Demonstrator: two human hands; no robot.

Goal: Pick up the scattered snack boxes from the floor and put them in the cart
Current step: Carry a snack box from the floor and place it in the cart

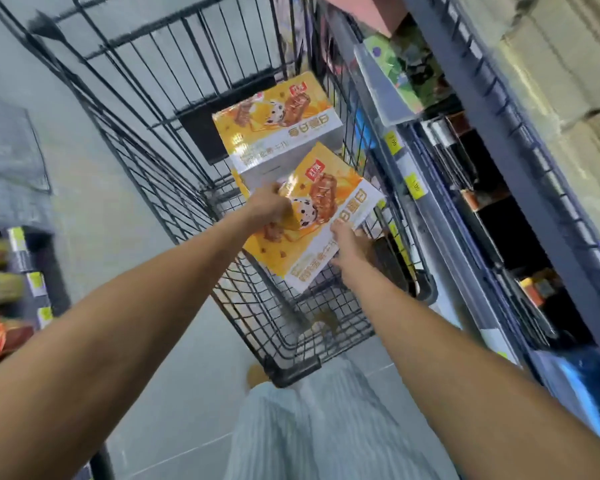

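Note:
A yellow and white snack box (321, 209) hangs tilted over the black wire cart (160, 109). My left hand (271, 206) grips its far left edge, fingers curled over the top face. My right hand (349, 245) holds its near right edge from the side and below. A second box of the same kind (278, 126) lies inside the cart, just beyond and partly under the held one. Something orange (257, 374) shows on the floor beneath the cart's near corner; I cannot tell what it is.
Grey store shelving (465, 209) with yellow price tags runs close along the cart's right side. A shelf end with colourful packets (0, 292) stands at the left. Pale floor (94, 209) lies left of the cart. My striped trousers (326, 427) are below.

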